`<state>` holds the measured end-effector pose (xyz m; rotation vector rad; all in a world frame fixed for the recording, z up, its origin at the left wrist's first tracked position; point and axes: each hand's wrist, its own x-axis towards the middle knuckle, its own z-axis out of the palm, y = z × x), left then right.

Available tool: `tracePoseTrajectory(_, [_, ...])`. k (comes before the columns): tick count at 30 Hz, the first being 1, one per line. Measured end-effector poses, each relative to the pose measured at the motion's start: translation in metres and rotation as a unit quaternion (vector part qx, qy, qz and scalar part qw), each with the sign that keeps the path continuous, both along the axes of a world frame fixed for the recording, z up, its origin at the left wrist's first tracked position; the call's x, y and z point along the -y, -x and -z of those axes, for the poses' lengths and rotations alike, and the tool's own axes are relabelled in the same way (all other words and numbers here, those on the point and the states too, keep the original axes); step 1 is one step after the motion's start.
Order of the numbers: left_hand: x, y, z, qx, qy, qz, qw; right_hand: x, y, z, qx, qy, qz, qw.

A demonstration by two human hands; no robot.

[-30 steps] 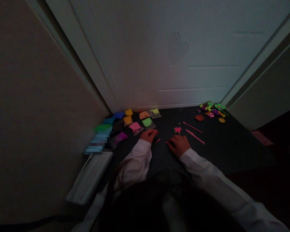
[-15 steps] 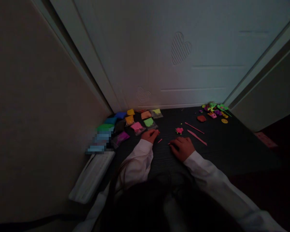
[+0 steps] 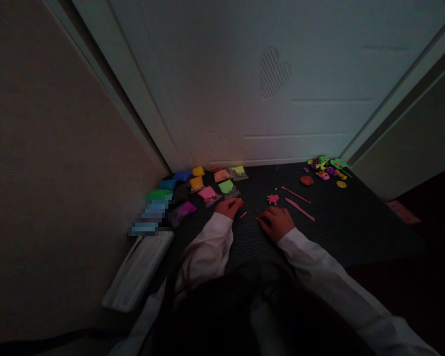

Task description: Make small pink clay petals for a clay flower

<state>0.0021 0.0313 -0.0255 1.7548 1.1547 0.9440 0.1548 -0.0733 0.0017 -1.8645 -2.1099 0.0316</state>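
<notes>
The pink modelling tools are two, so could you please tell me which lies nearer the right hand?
It is the broader, blade-like tool; the thinner pink stick lies beyond it, farther from the right hand and closer to the door.

A person's bare left hand (image 3: 228, 207) and bare right hand (image 3: 276, 222) emerge from long, pale, whitish sleeves. The left sleeve (image 3: 209, 240) is loose, bunched into soft folds; the right sleeve (image 3: 321, 267) is plain, lightly creased. Long dark hair (image 3: 211, 311) fills the bottom centre, thin strands crossing the left sleeve. Dim light blurs finer fabric detail.
</notes>
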Motion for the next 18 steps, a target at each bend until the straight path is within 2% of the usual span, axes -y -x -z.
tracePoseTrajectory(9, [0.000,0.000,0.000,-0.009,0.007,-0.001,1.000,0.005,0.000,-0.001,0.001,-0.011,0.005,1.000])
tracePoseTrajectory(18, [0.001,0.000,-0.001,0.007,0.012,0.003,1.000,0.019,-0.007,-0.004,0.013,-0.013,-0.021,1.000])
